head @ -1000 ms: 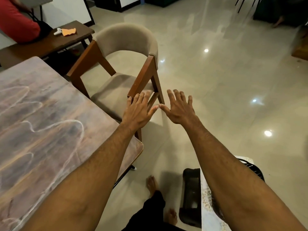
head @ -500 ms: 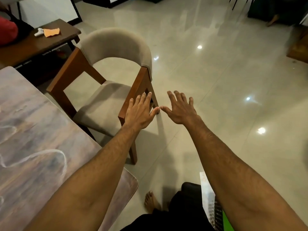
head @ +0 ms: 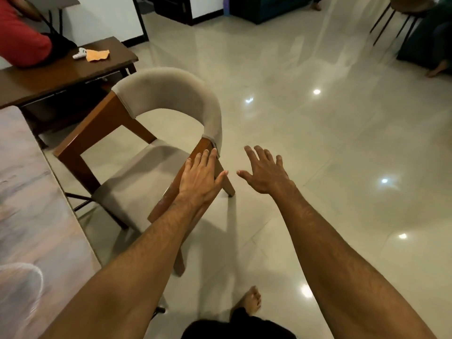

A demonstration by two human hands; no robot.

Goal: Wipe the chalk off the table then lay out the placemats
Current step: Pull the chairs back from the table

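Note:
The wooden table [head: 36,216] fills the left edge, with a white chalk line [head: 36,272] curving across its near part. Both arms are stretched forward over the floor. My left hand [head: 200,177] is flat with fingers apart, over the right arm of the chair, and holds nothing. My right hand [head: 265,171] hovers beside it over the tiles, fingers spread and empty. An orange cloth [head: 96,55] lies on the dark side table far left. No placemats are in view.
A beige padded chair [head: 156,133] with wooden legs stands right of the table. A dark side table [head: 61,72] sits behind it, with a person in a red sleeve [head: 19,42] leaning on it. Glossy tiled floor [head: 318,143] spreads to the right. My bare foot [head: 249,302] is below.
The view has swung right and forward, so less of the table shows and the patterned item and black object at the bottom have left view. My hands have drifted slightly apart.

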